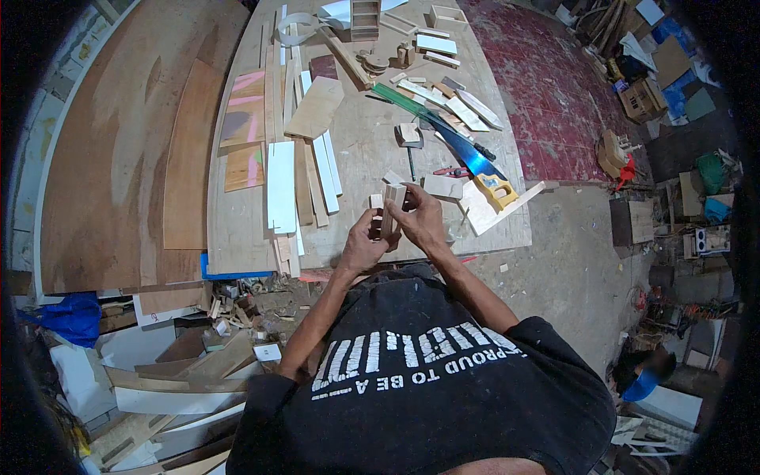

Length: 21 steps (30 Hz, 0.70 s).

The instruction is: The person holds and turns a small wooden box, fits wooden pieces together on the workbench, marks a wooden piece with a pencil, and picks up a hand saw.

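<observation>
Near the front edge of the workbench (364,119), my two hands meet around a small wooden block piece (394,195). My right hand (421,218) pinches its upper right side between thumb and fingers. Lower down on the left, my left hand (366,245) has its fingers closed around the same piece. A small pale wood block (376,201) shows at the left fingertips; whether it is joined to the larger piece I cannot tell. Just beyond the hands lies a flat light wood offcut (443,187), with red-handled pliers (451,171) behind it.
A handsaw (496,192) with a yellow handle lies to the right, across wood offcuts. Long white strips (281,186) and boards line the bench's left side. Small wooden boxes (365,20) stand at the far end. Scrap wood (182,364) is heaped on the floor at left.
</observation>
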Each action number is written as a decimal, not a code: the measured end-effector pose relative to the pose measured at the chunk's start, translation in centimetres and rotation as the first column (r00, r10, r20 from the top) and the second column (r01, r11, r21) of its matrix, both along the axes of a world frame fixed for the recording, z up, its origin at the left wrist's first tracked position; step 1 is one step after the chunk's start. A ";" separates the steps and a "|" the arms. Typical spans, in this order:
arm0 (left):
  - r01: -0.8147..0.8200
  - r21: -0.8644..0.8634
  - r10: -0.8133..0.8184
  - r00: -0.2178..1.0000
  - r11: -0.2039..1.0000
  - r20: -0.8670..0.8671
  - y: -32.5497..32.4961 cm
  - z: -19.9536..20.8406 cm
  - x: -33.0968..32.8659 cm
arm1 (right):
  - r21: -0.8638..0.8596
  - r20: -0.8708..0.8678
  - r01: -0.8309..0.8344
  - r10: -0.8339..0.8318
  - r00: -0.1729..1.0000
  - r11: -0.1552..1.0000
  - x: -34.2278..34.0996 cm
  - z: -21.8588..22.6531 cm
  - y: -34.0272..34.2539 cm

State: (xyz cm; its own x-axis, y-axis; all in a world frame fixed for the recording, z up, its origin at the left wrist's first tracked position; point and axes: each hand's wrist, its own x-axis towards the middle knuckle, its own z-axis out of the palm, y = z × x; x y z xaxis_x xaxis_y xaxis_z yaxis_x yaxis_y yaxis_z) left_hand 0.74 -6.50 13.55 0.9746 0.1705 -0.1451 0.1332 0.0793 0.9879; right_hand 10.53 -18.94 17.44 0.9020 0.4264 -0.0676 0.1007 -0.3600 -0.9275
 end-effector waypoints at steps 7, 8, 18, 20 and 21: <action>0.018 0.006 -0.018 0.998 1.000 -0.052 0.5 -0.4 -0.4 | -0.043 0.073 -0.048 0.051 0.996 0.998 -0.3 -0.6 -0.2; 0.027 -0.047 -0.030 0.997 0.999 -0.071 0.6 0.0 -0.5 | 0.061 0.077 -0.085 0.080 0.994 0.994 -0.2 -0.9 -0.6; 0.168 -0.125 -0.174 0.984 0.978 -0.042 1.8 2.3 -1.1 | 0.329 -0.266 -0.255 0.348 0.899 0.909 1.8 0.9 -3.4; 0.138 -0.074 -0.142 0.989 0.988 -0.047 1.8 2.8 -1.3 | 0.379 -0.284 -0.211 0.330 0.900 0.901 1.5 0.8 -3.1; 0.114 -0.022 -0.115 0.992 0.993 -0.051 1.7 2.9 -1.3 | 0.398 -0.285 -0.175 0.303 0.909 0.901 1.2 0.8 -3.1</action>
